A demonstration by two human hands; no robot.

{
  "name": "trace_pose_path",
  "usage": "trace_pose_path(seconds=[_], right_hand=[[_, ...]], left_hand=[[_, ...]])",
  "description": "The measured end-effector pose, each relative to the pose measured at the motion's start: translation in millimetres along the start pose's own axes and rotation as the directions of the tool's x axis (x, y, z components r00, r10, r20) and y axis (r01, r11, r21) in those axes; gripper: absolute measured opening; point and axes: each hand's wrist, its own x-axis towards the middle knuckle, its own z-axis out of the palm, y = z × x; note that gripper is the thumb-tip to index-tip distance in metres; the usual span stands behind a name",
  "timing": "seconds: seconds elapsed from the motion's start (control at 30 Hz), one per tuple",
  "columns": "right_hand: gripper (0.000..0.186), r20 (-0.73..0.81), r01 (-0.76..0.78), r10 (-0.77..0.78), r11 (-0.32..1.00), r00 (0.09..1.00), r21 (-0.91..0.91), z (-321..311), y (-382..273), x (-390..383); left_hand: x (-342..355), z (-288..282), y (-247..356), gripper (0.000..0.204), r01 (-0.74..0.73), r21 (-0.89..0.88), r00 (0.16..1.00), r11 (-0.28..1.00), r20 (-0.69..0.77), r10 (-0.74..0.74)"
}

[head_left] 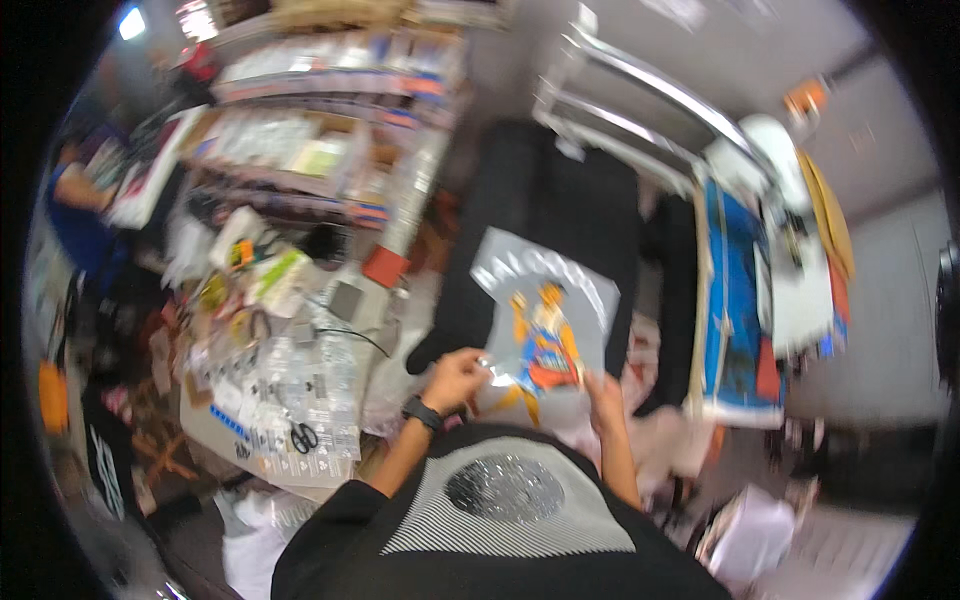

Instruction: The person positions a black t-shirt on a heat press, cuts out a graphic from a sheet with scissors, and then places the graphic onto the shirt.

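Both my hands are at the near edge of a greyish, film-like sheet [583,322] printed with a colourful figure and an arc of white lettering. My left hand [457,381], below a dark wristwatch [422,412], has its fingers closed on the near left corner. My right hand [604,402] pinches the near right corner, its fingertips partly hidden. Beneath the sheet a black garment [560,190] is spread out, with a sleeve reaching toward my left hand. Whether the sheet touches the garment all over, I cannot tell. The picture is slightly blurred.
On the left, a cluttered table [205,425] bears black-handled scissors [304,437], clear printed sheets and a cable. Shelves with packed boxes [280,150] stand behind it. A metal rail frame [640,75] rises beyond the garment; a blue panel [733,270] is at right. Another person [85,215] sits far left.
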Motion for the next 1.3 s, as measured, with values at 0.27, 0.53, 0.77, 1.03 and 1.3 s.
trace_pose_path(seconds=[0.27, 0.53, 0.77, 1.03, 1.3], right_hand=[[0.023, -0.111, -0.207, 0.194, 0.97, 0.975, -0.129, 9.3, 28.3, -72.8], [0.021, -0.289, 0.149, -0.224, 0.955, 0.931, -0.258, 18.2, 20.1, 5.3], [0.027, -0.26, 0.119, -0.174, 0.969, 0.95, -0.215, 11.4, -15.0, 60.4], [0.027, -0.218, 0.155, -0.226, 0.941, 0.949, -0.302, 4.1, -30.0, 73.6], [0.029, -0.235, 0.178, -0.242, 0.948, 0.941, -0.265, 3.2, -15.4, 63.3]], left_hand=[[-12.8, -6.1, -20.9, 0.026, 0.033, 0.04, 0.999, 0.999, -0.019, -0.032], [53.2, -5.5, -9.1, 0.024, -0.208, 0.211, 0.958, 0.955, -0.15, 0.242], [67.6, 4.6, 21.5, 0.025, -0.042, -0.05, 0.962, 0.998, -0.273, 0.027], [77.7, 17.7, 21.9, 0.019, -0.092, -0.008, 0.91, 0.996, -0.406, 0.081], [73.2, 27.2, 26.6, 0.02, -0.162, 0.131, 0.876, 0.978, -0.437, 0.203]])
